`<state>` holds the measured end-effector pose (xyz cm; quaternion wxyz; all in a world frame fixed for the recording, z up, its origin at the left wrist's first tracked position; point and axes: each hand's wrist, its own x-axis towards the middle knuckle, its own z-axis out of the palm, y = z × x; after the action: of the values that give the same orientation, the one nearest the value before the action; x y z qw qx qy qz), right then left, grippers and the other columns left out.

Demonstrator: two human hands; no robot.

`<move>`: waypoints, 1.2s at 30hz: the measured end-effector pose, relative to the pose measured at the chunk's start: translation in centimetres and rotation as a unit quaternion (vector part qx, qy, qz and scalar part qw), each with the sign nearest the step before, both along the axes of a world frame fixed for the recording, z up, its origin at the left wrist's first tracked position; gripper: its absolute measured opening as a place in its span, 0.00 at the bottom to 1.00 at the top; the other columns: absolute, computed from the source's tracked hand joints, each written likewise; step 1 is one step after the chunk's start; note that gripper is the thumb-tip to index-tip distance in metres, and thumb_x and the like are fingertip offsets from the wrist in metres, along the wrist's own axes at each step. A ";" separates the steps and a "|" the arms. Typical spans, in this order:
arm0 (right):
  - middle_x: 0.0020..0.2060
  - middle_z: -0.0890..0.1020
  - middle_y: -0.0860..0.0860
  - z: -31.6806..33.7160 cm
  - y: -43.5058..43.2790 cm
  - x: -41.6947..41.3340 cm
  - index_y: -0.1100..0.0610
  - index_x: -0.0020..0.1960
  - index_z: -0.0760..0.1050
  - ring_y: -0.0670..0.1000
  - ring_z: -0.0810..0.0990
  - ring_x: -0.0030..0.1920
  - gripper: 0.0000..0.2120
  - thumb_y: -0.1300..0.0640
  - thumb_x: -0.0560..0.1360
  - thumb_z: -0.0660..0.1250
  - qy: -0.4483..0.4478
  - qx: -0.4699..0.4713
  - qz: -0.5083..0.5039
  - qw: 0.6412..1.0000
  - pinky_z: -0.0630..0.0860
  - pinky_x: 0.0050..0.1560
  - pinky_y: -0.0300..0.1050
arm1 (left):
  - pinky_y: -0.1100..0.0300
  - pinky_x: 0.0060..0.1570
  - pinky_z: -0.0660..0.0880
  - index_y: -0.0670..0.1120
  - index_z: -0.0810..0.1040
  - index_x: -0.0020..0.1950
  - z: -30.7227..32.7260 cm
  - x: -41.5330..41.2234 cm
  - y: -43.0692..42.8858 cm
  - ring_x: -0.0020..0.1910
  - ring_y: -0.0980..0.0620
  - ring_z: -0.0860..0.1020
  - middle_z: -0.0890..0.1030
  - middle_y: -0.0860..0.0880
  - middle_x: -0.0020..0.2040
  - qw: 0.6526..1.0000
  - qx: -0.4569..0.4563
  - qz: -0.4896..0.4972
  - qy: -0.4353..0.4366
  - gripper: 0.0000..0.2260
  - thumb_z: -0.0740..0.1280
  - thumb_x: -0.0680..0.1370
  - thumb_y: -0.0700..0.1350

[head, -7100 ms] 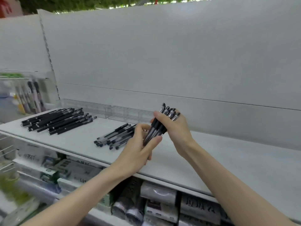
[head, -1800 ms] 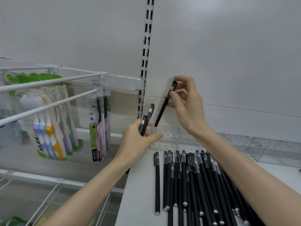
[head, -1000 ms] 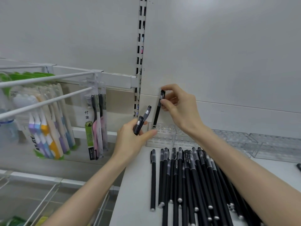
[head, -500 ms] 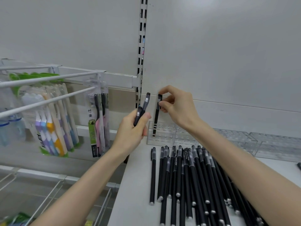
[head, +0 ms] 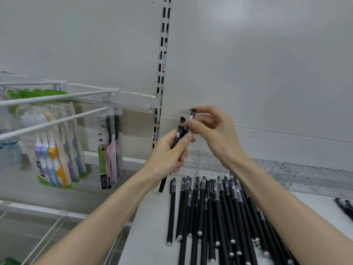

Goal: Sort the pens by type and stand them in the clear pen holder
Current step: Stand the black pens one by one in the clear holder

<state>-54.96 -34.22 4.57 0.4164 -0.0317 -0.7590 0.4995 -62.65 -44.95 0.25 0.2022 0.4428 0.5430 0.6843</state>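
My left hand point(head: 168, 155) grips a couple of black pens point(head: 179, 131), tips down past the shelf's left edge. My right hand point(head: 215, 134) pinches the cap end of another black pen point(head: 192, 113) right beside that bunch. Both hands hover above the left end of the clear pen holder point(head: 206, 163), which stands against the back wall and is partly hidden by them. A large pile of black capped pens point(head: 219, 207) lies in front of the holder on the white shelf point(head: 149, 226).
More clear holders point(head: 305, 173) run along the back wall to the right. A few dark pens point(head: 346, 207) lie at the far right edge. Packaged toothbrushes point(head: 57, 150) hang on white hooks to the left, beyond the slotted upright point(head: 162, 73).
My right hand has left the spot where it held one pen upright over the holder's left end. It now pinches a pen at my left hand's bunch, which has risen slightly.
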 end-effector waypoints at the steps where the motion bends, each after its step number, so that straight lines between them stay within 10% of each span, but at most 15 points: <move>1: 0.37 0.84 0.54 0.1 0.0 0.1 0.60 0.54 0.76 0.49 0.82 0.39 0.11 0.66 0.73 0.70 0.008 -0.013 0.000 1.000 0.81 0.46 0.45 | 0.63 0.21 0.63 0.42 0.74 0.52 0.0 0.0 0.1 0.22 0.54 0.65 0.69 0.49 0.28 1.000 0.000 0.005 0.002 0.11 0.59 0.81 0.49; 9: 0.36 0.80 0.55 1.7 1.0 0.3 0.54 0.52 0.75 0.52 0.82 0.34 0.13 0.64 0.72 0.72 0.098 0.013 -0.101 0.990 0.81 0.36 0.44 | 0.63 0.27 0.63 0.42 0.72 0.51 -0.5 -2.4 -0.6 0.22 0.60 0.67 0.72 0.51 0.29 0.978 -0.044 0.182 0.096 0.19 0.57 0.79 0.58; 15: 0.37 0.80 0.51 0.9 1.5 -1.7 0.44 0.47 0.74 0.58 0.81 0.38 0.14 0.61 0.71 0.73 0.099 0.083 -0.150 0.980 0.79 0.42 0.58 | 0.62 0.29 0.63 0.47 0.66 0.46 -0.8 -2.1 -1.1 0.27 0.56 0.65 0.71 0.51 0.32 0.991 -0.026 0.130 -0.003 0.09 0.56 0.82 0.50; 36: 0.36 0.82 0.54 -1.4 2.8 -2.2 0.56 0.53 0.77 0.50 0.82 0.38 0.11 0.67 0.73 0.70 -0.066 0.172 -0.125 0.975 0.80 0.47 0.49 | 0.64 0.26 0.63 0.44 0.67 0.52 -1.8 -1.7 -0.7 0.27 0.56 0.64 0.71 0.52 0.32 0.996 0.020 0.073 -0.046 0.04 0.56 0.82 0.45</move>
<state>-57.13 -31.42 3.19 0.4233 -0.0875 -0.8495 0.3024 -64.35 -45.70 -1.58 0.1674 0.3739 0.5506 0.7273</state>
